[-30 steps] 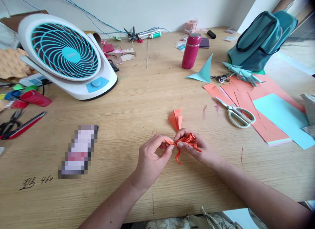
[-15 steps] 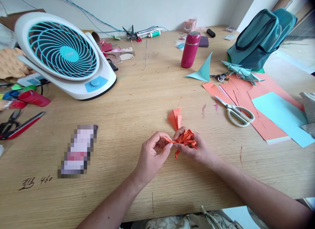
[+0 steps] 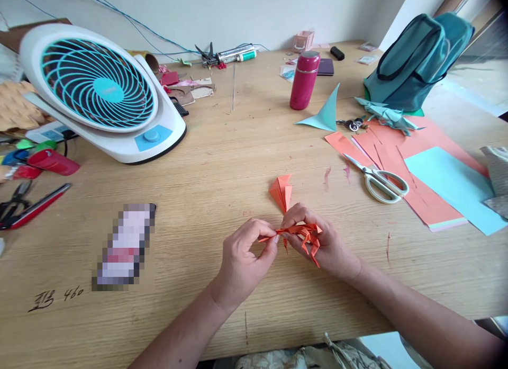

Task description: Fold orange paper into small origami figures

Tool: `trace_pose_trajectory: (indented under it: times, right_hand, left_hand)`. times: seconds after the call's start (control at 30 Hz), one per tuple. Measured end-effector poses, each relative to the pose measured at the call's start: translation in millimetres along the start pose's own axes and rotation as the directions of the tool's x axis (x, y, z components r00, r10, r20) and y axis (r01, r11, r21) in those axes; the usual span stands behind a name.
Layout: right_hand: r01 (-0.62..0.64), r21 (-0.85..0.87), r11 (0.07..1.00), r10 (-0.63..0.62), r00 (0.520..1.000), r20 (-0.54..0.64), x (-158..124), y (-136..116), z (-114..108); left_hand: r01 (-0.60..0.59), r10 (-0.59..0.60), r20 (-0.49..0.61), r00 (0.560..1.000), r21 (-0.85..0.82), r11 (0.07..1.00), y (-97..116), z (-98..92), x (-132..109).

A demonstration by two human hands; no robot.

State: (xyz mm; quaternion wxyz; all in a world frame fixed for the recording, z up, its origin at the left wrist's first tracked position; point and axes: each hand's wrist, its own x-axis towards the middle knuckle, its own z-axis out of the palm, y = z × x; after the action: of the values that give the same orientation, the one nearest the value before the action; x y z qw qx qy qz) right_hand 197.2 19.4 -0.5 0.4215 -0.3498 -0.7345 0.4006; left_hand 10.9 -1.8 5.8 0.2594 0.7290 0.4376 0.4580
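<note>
An orange origami figure (image 3: 305,231) with several thin folded limbs is held between my two hands above the table. My left hand (image 3: 249,250) pinches its narrow pointed end between thumb and fingertips. Around its body, the fingers of my right hand (image 3: 327,242) are closed, partly hiding it. Just beyond my hands lies a fan-shaped folded orange paper piece (image 3: 281,191). To the right rest white-handled scissors (image 3: 381,183) on orange paper sheets (image 3: 432,202).
A white fan (image 3: 107,99) stands at the left, with a pixelated phone-like object (image 3: 126,244) nearer me. At the back are a magenta flask (image 3: 305,80), a teal bag (image 3: 413,67), a folded teal paper (image 3: 325,115) and a teal origami figure (image 3: 389,115). Light blue paper (image 3: 452,178) lies at right.
The orange origami figure has been turned in my hands, so its limbs now hang down on the right. My right hand's fingers have shifted over its top. My left hand still pinches the tip.
</note>
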Motion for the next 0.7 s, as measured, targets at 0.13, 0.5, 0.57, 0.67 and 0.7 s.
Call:
trace_pose_trajectory:
  times: [0.13,0.5,0.57,0.67,0.7]
  right_hand:
    - [0.033,-0.003,0.999,-0.033,0.999,-0.001,-0.2,2.2,1.4]
    - [0.076,-0.040,0.996,-0.077,0.997,-0.028,-1.2,4.1,1.7]
    - [0.057,-0.028,0.998,-0.058,0.998,-0.023,-1.0,3.9,1.7]
    - [0.002,0.001,1.000,-0.002,1.000,-0.022,-0.9,2.7,1.9]
    - [-0.011,0.010,1.000,0.011,1.000,-0.025,-0.8,2.2,2.1]
  left_hand:
    - [0.056,-0.057,-0.030,0.998,-0.037,0.998,1.5,0.5,-0.2]
    - [0.055,-0.055,0.004,0.999,-0.023,0.998,1.2,-1.3,-1.1]
    - [0.045,-0.045,-0.007,0.999,-0.015,0.999,1.7,-1.3,-0.8]
    - [-0.018,0.019,-0.010,1.000,0.031,0.999,2.3,-2.0,0.1]
    - [-0.046,0.047,-0.009,0.999,0.062,0.997,2.5,-2.4,0.3]
